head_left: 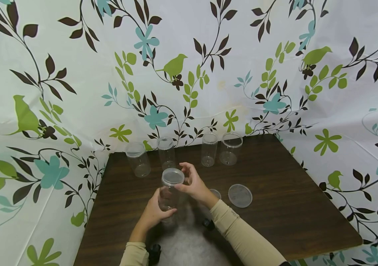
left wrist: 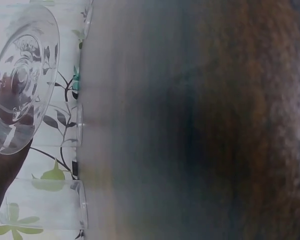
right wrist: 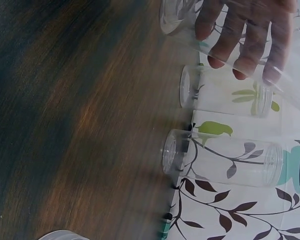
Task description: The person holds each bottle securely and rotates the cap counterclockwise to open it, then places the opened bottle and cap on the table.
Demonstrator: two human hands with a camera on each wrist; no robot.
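Observation:
A clear plastic jar point(head_left: 169, 197) with a clear lid point(head_left: 173, 176) on top is held above the table, slightly tilted. My left hand point(head_left: 153, 210) grips the jar's body from the left, thumb across the near side. At the top, my right hand point(head_left: 193, 184) holds the lid's rim, its thumb at the near edge and fingers on the far side. The jar's round ridged base point(left wrist: 20, 80) shows in the left wrist view. Through the clear wall in the right wrist view, the left hand's fingers point(right wrist: 250, 45) lie against the jar.
Along the back edge of the dark wooden table point(head_left: 275, 221) stand several clear jars, two to the left point(head_left: 138, 162) and two to the right point(head_left: 230, 151). One loose lid point(head_left: 240, 195) lies right of my hands; another point(head_left: 216, 193) is partly behind my right wrist. Patterned cloth hangs behind.

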